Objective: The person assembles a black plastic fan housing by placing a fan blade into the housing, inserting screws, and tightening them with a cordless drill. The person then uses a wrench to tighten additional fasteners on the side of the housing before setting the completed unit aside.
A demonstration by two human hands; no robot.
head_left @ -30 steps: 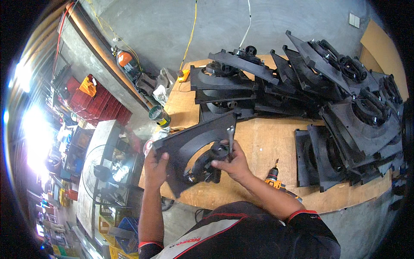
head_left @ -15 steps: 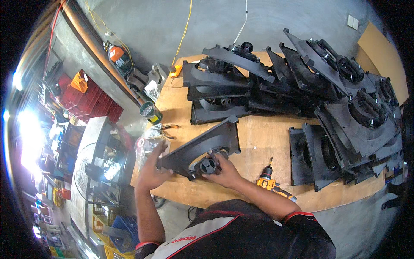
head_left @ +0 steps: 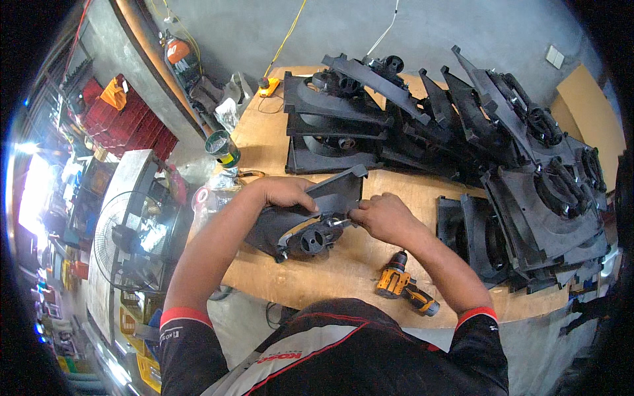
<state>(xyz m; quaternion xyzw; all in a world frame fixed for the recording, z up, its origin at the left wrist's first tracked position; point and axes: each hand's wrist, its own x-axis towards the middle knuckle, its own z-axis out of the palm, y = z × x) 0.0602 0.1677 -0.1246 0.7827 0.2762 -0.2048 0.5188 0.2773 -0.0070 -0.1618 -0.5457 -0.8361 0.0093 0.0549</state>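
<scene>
Tilted up on the wooden table [head_left: 396, 191] in front of me is a black plastic panel [head_left: 277, 228] with a round opening and a dark cylindrical hub [head_left: 312, 241]. My left hand [head_left: 290, 193] grips its upper side, thumb over the face. At the panel's right side, my right hand [head_left: 385, 214] has its fingertips pinched together beside a small shiny metal piece [head_left: 338, 223]. Whatever sits between those fingertips is too small to make out. A yellow and black cordless drill [head_left: 396, 284] lies close below my right hand.
Similar black panels are stacked at the back [head_left: 330, 122] and on the right [head_left: 541, 198]. Orange-handled pliers [head_left: 251, 173], a tub of small parts [head_left: 222, 148] and a clear plastic bag [head_left: 206, 201] lie at the left. A fan [head_left: 129, 239] stands beyond the table.
My left hand has moved from the panel's left end onto its upper side. My right hand has left the hub for the panel's right side. The view has shifted slightly.
</scene>
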